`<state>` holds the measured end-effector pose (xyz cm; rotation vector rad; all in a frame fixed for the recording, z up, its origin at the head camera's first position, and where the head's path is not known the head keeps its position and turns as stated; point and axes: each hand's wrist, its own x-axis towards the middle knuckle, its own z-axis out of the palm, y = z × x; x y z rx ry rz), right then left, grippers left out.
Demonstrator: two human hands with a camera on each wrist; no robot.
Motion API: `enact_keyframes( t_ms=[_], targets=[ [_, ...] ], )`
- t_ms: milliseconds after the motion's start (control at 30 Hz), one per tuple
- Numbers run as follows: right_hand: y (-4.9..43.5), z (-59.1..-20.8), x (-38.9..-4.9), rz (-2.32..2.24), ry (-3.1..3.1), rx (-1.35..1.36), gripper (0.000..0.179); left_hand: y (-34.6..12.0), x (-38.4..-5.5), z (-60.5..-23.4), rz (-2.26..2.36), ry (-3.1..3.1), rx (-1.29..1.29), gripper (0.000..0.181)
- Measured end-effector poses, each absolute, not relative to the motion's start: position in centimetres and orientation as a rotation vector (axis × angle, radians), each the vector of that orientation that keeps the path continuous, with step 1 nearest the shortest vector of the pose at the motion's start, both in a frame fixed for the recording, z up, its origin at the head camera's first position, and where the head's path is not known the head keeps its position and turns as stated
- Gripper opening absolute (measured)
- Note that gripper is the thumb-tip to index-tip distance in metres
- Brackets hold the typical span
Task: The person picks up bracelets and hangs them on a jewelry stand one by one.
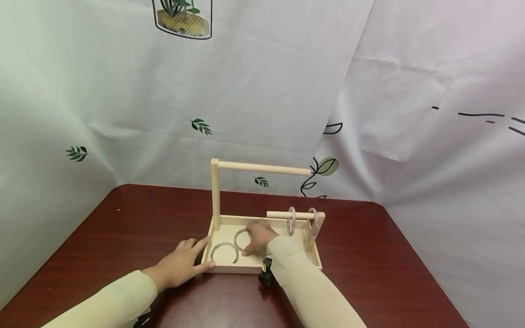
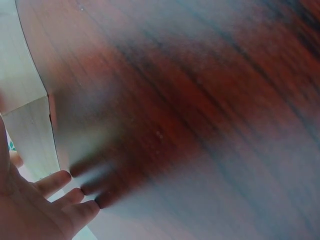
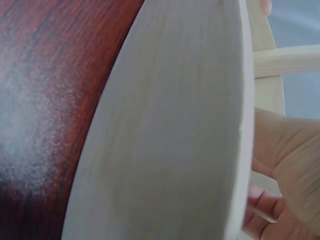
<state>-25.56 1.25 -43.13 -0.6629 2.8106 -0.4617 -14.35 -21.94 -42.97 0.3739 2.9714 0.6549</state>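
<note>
In the head view, a shallow wooden tray [image 1: 229, 269] stands on the table, with a tall post and bar [image 1: 264, 168] at its left and a short post and bar [image 1: 279, 214] at its right. Two translucent bangles hang on the short bar, the inner bangle [image 1: 289, 222] and the outer bangle [image 1: 316, 222]. A third bangle [image 1: 224, 243] lies flat in the tray's front left corner. My right hand [image 1: 259, 237] reaches inside, thumb and fingers around another bangle [image 1: 235, 239], whose right side it hides. My left hand [image 1: 180, 263] rests at the tray's left corner, fingers extended.
The dark red wooden table [image 1: 156, 214] carries the tray near its middle. Behind it hangs a white cloth [image 1: 266, 91] with printed leaves. A black device [image 1: 266, 272] sits at the right wrist, beside the tray's front wall.
</note>
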Motion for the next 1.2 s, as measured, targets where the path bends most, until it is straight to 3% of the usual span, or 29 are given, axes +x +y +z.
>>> enact_keyframes(
  t_ms=[433,867,1200],
  targets=[
    [1.25,-43.58,-25.75,-0.381,2.830,-0.692,0.062,-22.07,-14.30,-43.30,0.651,2.970,0.370,0.082],
    [0.98,-42.71,-25.19,-0.235,2.834,-0.673,0.082,-22.12,-14.37,-43.36,0.654,2.978,0.364,0.083],
    [1.30,-43.34,-25.42,-0.373,2.857,-0.682,0.064,-22.00,-14.38,-43.31,0.657,2.968,0.367,0.082]
  ],
)
